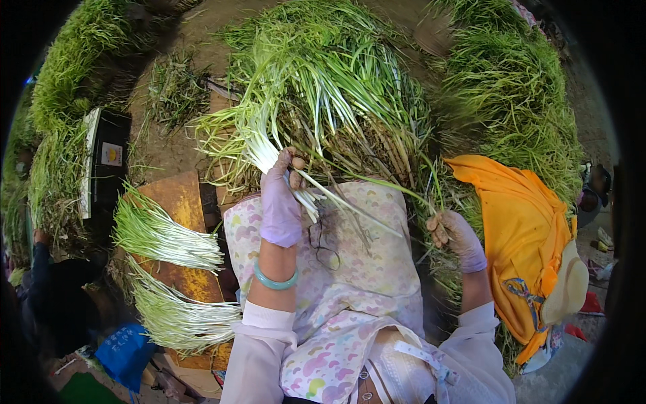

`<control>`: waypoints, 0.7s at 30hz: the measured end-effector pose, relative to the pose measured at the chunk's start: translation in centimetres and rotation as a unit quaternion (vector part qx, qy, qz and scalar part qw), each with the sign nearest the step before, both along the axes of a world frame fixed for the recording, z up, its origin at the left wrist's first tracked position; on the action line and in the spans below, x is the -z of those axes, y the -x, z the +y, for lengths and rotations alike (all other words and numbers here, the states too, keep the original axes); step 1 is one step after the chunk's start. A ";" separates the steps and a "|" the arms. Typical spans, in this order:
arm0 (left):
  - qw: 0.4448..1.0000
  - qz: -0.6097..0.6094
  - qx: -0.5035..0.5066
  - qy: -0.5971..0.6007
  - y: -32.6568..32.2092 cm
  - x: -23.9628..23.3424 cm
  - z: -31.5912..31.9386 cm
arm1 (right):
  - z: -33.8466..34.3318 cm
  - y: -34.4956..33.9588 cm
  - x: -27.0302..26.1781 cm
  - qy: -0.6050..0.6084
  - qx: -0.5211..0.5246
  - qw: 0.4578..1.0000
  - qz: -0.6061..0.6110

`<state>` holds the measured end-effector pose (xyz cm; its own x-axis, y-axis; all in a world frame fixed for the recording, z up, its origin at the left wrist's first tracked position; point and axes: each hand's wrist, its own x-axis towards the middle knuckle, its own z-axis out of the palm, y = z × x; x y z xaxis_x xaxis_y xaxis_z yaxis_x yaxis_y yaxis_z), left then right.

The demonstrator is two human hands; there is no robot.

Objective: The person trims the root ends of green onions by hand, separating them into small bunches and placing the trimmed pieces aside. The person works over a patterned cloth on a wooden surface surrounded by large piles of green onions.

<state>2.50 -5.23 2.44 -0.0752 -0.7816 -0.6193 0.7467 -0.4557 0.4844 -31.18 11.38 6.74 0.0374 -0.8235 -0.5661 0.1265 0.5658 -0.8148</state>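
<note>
A thin purple glove covers my left hand [282,202], which grips a bundle of white-stemmed leafy green stalks [262,149] above my lap; their leaves point away from me. My right hand [451,235], gloved too, pinches thin green stalks [431,202] by their lower ends at the right of my lap. Just beyond my knees lies a big heap of the same long stalks [323,76], with brown, dirty outer leaves near me. A patterned apron [353,293] covers my lap, with loose root bits on it.
Cleaned stalks [176,235] lie in two piles on a rusty board [176,202] at left. Behind it stands a black box [108,156]. An orange cloth [520,227] and a straw hat [568,288] are at right, beside more green stalks [509,101]. A person [60,298] is at lower left.
</note>
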 end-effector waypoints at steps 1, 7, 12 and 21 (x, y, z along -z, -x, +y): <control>1.000 0.003 0.002 0.025 0.0 0.1 0.0 | 1.1 2.0 0.0 -0.117 0.016 0.985 0.130; 0.999 -0.005 0.010 0.040 0.4 0.6 0.0 | -0.6 -0.8 -0.2 -0.008 -0.006 0.952 0.305; 0.997 0.055 0.039 0.039 0.2 0.5 -0.2 | -7.5 -14.3 -1.7 0.206 -0.193 0.920 0.272; 0.998 0.024 0.006 0.060 -0.4 0.2 -0.1 | -1.3 -11.3 -3.2 0.098 -0.233 0.921 0.296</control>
